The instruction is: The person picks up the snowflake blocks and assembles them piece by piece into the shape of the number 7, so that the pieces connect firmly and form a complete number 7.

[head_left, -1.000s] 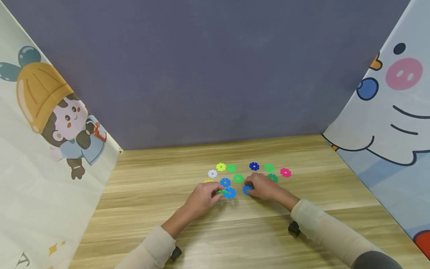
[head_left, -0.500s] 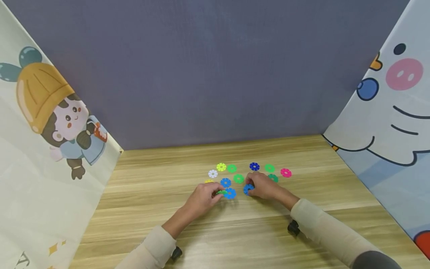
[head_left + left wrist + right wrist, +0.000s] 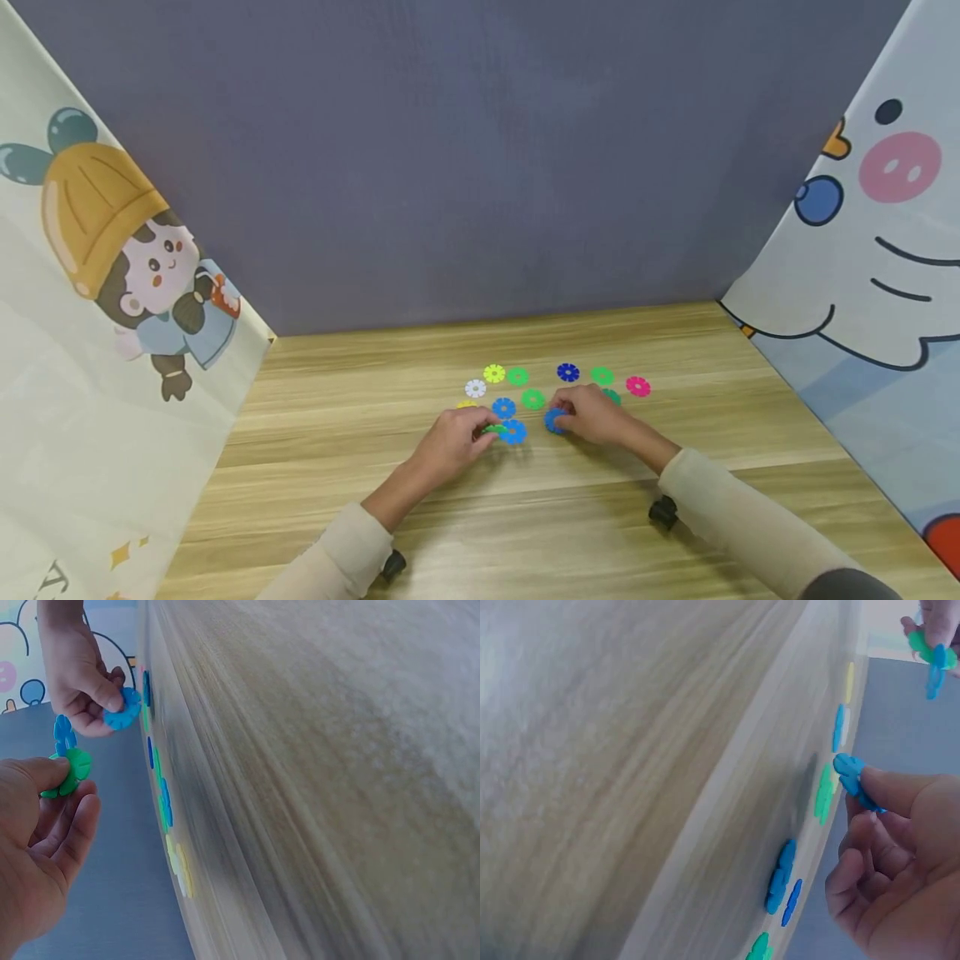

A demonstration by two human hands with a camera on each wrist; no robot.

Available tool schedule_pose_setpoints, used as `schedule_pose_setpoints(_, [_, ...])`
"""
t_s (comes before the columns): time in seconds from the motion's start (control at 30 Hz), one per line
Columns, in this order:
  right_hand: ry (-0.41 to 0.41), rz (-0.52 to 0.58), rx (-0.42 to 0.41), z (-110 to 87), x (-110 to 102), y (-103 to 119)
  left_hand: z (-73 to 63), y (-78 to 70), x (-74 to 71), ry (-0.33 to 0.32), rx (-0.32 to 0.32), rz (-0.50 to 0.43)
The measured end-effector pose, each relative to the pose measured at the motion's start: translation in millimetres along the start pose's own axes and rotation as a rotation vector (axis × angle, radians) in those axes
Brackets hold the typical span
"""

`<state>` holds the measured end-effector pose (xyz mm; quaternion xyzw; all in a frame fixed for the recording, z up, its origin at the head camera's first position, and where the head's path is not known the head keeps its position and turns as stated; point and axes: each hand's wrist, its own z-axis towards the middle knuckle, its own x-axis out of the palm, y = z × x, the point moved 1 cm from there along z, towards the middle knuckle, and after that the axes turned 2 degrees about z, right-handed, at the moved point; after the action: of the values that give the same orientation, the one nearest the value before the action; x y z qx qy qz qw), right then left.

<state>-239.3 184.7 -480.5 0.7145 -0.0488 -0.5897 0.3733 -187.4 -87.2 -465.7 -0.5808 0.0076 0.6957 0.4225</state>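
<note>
My left hand (image 3: pixel 452 439) pinches a green notched flower disc (image 3: pixel 78 769) between thumb and fingers, above the table. Slotted into that disc at an angle is a blue flower disc (image 3: pixel 515 432), which points toward the other hand. A single blue flower disc (image 3: pixel 849 774) is pinched by my right hand (image 3: pixel 592 415), a short gap away from the joined pair. Beneath the right hand, the right wrist view shows another blue disc (image 3: pixel 781 877) lying on the table; the hand hides it in the head view.
Several loose flower discs lie beyond the hands on the wooden table (image 3: pixel 337 383): white (image 3: pixel 475 388), yellow-green (image 3: pixel 494 373), blue (image 3: pixel 503 407), green (image 3: pixel 533 399), dark blue (image 3: pixel 567 372) and pink (image 3: pixel 638 386). A grey panel (image 3: pixel 480 167) stands behind, with printed panels at both sides.
The blue disc in my right hand has turned a little and shifted very slightly right. My left hand keeps its grip and place with the joined discs.
</note>
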Motion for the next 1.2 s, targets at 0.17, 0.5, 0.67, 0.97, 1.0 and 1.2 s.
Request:
schedule_pose_setpoints(0.17, [0.002,0.063,-0.043,-5.8,-5.3,4.0,1.2,0.7,1.4,-0.011,0.013,-0.005])
schedule_pose_setpoints(0.5, [-0.022,0.158,-0.077,-12.4,-6.7,14.1,2.5,2.2,3.6,-0.021,0.018,-0.015])
schedule_pose_setpoints(0.67, [-0.064,0.191,-0.123,-14.4,-2.9,19.2,2.6,0.7,3.0,-0.028,0.021,-0.019])
schedule_pose_setpoints(0.97, [-0.091,0.263,-0.169,-14.2,5.5,23.0,4.9,-1.1,2.2,-0.043,0.009,-0.030])
schedule_pose_setpoints(1.0, [-0.095,0.267,-0.172,-14.1,6.1,23.1,5.0,-1.4,2.0,-0.045,0.012,-0.031])
schedule_pose_setpoints(1.2, [-0.123,0.260,-0.166,-14.7,8.3,24.9,6.0,-3.2,1.7,-0.055,0.012,-0.047])
